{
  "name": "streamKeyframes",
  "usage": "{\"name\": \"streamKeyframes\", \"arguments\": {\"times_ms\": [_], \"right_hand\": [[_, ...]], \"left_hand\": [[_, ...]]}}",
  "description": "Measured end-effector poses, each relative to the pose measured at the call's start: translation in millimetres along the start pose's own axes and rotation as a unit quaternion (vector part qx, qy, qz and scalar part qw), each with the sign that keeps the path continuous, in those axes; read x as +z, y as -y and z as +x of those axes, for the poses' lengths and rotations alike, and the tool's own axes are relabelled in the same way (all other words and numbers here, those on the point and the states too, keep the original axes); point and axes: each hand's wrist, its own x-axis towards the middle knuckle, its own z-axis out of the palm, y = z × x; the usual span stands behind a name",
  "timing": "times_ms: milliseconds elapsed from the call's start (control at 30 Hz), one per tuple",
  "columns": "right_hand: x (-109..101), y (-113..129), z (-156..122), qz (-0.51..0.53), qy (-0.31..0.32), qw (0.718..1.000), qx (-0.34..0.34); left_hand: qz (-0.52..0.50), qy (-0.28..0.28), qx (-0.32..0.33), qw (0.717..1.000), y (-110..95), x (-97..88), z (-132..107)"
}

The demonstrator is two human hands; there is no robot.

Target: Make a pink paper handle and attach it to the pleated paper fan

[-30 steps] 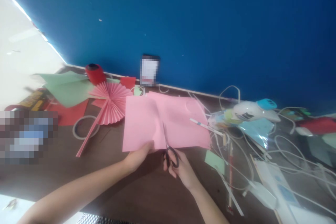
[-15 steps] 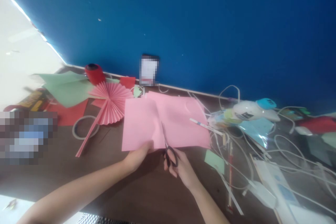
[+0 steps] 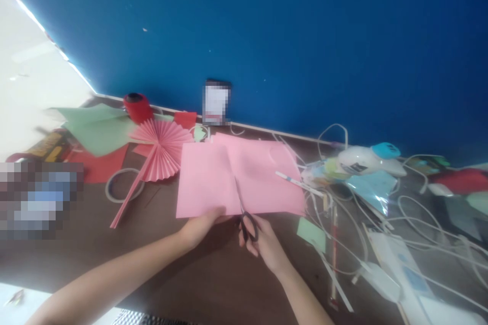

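A pink sheet of paper (image 3: 206, 177) lies in front of me, over or beside more pink paper (image 3: 270, 177) to its right. My left hand (image 3: 200, 226) pinches the sheet's near edge, thumb on top and the other fingers hidden beneath. In my right hand (image 3: 263, 241) is a pair of scissors (image 3: 249, 226) with dark handles, my fingers through the loops. The blades point away from me at the paper, along the line between the left and right pink parts. A pink pleated paper fan (image 3: 163, 152) with a long handle rests to the left.
A tape roll (image 3: 110, 190) lies under the fan's handle. Green paper (image 3: 99, 129), red paper (image 3: 104, 165) and a red cylindrical object (image 3: 137, 107) are at the back left. White cables (image 3: 427, 233), a power strip (image 3: 404, 264) and plastic packets (image 3: 358, 160) crowd the right. A blue wall (image 3: 267, 51) borders the table.
Almost everything stays in place. My left thumb has shifted slightly right along the sheet's near edge, and the paper there looks flatter.
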Motion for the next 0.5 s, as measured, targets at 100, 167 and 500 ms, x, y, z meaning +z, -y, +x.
{"name": "streamKeyframes", "arguments": {"times_ms": [100, 167, 500], "right_hand": [[-7, 0, 3, 0.008, -0.006, 1.000, -0.002], [-11, 1, 4, 0.019, -0.010, 1.000, 0.002], [-18, 4, 3, 0.009, 0.029, 0.999, 0.027]], "left_hand": [[-0.038, 0.150, 0.006, 0.988, -21, -12.2, -4], [-0.067, 0.279, -0.021, 0.958, -31, -30.5, -6], [-0.215, 0.027, 0.022, 0.976, -48, -89.7, 8]]}}
